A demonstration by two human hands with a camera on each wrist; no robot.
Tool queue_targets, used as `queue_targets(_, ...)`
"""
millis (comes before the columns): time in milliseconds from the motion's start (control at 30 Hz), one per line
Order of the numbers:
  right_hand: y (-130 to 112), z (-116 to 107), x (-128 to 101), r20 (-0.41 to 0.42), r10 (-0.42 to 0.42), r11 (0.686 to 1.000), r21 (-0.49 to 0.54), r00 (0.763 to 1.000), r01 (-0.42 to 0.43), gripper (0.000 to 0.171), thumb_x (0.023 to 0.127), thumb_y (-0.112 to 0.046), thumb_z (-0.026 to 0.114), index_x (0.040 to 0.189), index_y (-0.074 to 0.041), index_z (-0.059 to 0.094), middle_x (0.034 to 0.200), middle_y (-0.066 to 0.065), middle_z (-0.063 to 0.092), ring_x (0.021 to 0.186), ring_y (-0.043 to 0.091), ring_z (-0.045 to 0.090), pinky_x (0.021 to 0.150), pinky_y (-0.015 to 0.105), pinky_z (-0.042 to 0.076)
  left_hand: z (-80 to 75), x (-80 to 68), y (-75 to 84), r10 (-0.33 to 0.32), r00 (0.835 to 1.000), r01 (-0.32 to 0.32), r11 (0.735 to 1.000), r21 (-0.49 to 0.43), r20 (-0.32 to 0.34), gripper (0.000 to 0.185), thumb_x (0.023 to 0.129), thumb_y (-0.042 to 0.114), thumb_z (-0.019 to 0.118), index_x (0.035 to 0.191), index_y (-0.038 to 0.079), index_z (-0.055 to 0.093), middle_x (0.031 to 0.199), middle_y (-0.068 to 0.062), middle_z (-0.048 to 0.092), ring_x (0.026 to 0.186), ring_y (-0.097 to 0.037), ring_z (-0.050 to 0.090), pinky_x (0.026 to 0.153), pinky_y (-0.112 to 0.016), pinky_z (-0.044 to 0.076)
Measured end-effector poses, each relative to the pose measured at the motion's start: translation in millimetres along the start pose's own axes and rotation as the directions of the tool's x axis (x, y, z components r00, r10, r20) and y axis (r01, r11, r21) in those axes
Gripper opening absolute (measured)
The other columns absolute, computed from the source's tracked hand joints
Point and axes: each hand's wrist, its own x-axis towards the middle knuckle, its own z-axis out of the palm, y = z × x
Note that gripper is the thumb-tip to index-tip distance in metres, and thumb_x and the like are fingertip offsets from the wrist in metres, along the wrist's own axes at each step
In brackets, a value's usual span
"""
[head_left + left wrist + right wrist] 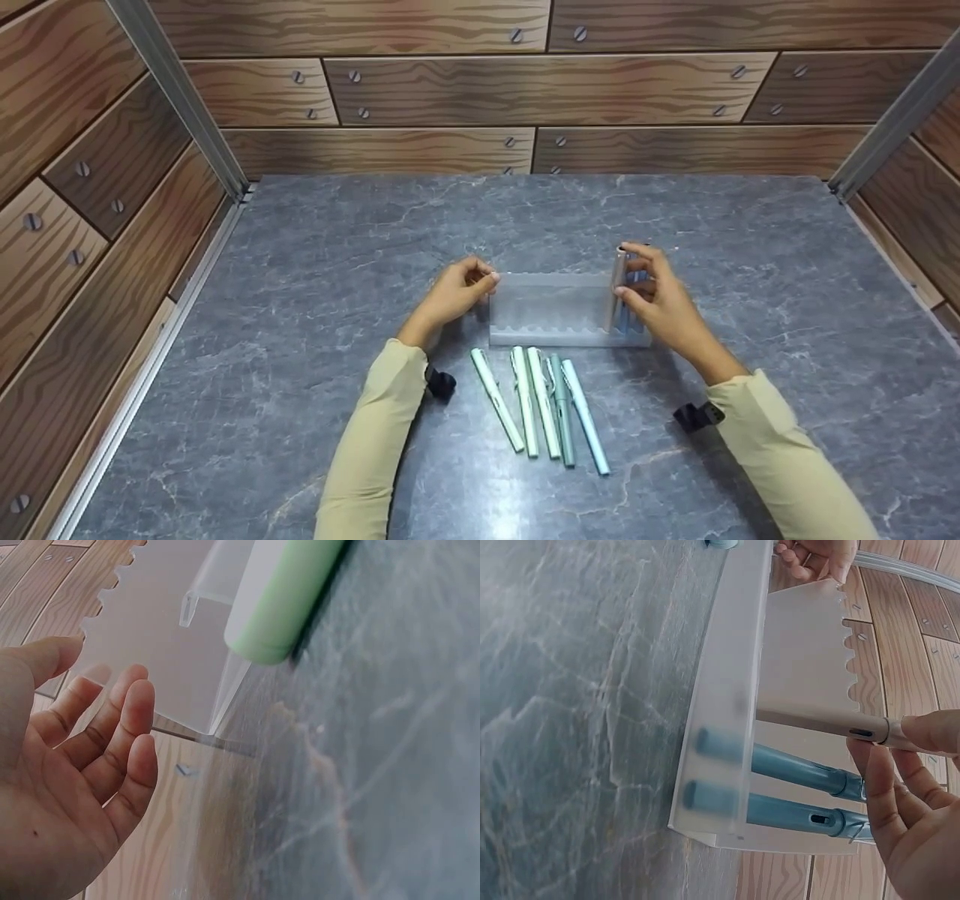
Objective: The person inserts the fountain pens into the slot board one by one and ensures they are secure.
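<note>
- Right hand (660, 300) pinches a tan pen (817, 718) between thumb and fingertips; from where I stand, that pen is upright towards the right end of the translucent rack (551, 304), its foot behind the front lip (735, 652).
- Only a faint trace of that foot shows through the frosted lip, so I can't tell whether it is fully seated. Let go while it's perched short, and it could drop or lean over.
- Two blue pens (791, 812) stand just beside it, close to those fingers. A knuckle catching one of their clips might lift or tip it.
- Along the scalloped upper edge (851, 652) the notches look shallow, so a sideways push could ease the tan pen out of its place.
- Left hand (454, 289) pinches the rack's upper left corner, thumb on one face, a fingertip showing through from the other. I'd call it a steadying grip, but at one end only: a hard shove on the right could swivel the rack on the smooth-looking table (337, 262).
- Five loose pens (543, 401) lie just in front of the rack; were it dragged towards the person, its lip could nudge them askew.
</note>
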Motion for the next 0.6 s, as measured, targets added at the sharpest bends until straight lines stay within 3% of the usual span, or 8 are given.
queue_targets(67,0.6,-0.1,-0.8,-0.002,0.003,1.000,-0.001,1.000,-0.003,0.059,0.093,0.005,0.057,0.145,-0.011,0.033,0.117,0.022,0.054,0.099,0.040,0.065,0.070,0.013,0.050,0.0,0.6,-0.5,0.005,1.000,-0.005,1.000,-0.003,-0.001,0.019,0.096,0.019,0.059,0.102,0.001,0.062,0.083,-0.006,0.065,0.067,-0.014,0.057,0.060,-0.020,0.045)
queue_targets(300,8.5,3.2,-5.3,-0.005,-0.024,1.000,-0.006,1.000,0.024,0.059,0.092,0.007,0.058,0.144,-0.005,0.032,0.116,0.024,0.055,0.097,0.042,0.066,0.065,0.014,0.050,0.6,-1.6,2.9,-0.003,1.000,0.003,1.000,0.005,0.003,0.019,0.096,0.018,0.059,0.103,0.000,0.061,0.083,-0.008,0.065,0.069,-0.021,0.060,0.059,-0.020,0.044)
queue_targets(467,8.5,3.3,-6.0,0.002,-0.017,1.000,-0.011,1.000,0.017,0.059,0.093,0.003,0.058,0.144,-0.009,0.032,0.118,0.024,0.055,0.098,0.040,0.066,0.059,0.019,0.048,0.9,0.8,-1.6,-0.012,1.000,0.012,1.000,-0.003,-0.003,0.017,0.096,0.019,0.059,0.101,0.002,0.062,0.083,-0.005,0.065,0.067,-0.013,0.057,0.059,-0.020,0.045)
queue_targets(600,6.8,2.4,-6.1,0.007,-0.017,0.999,-0.038,1.000,0.017,0.058,0.093,0.004,0.058,0.144,-0.012,0.034,0.119,0.024,0.055,0.098,0.041,0.066,0.061,0.018,0.049,0.6,1.7,-1.4,-0.006,1.000,0.006,1.000,0.000,-0.004,0.017,0.096,0.018,0.059,0.101,0.002,0.062,0.082,-0.005,0.065,0.066,-0.011,0.056,0.058,-0.020,0.044)
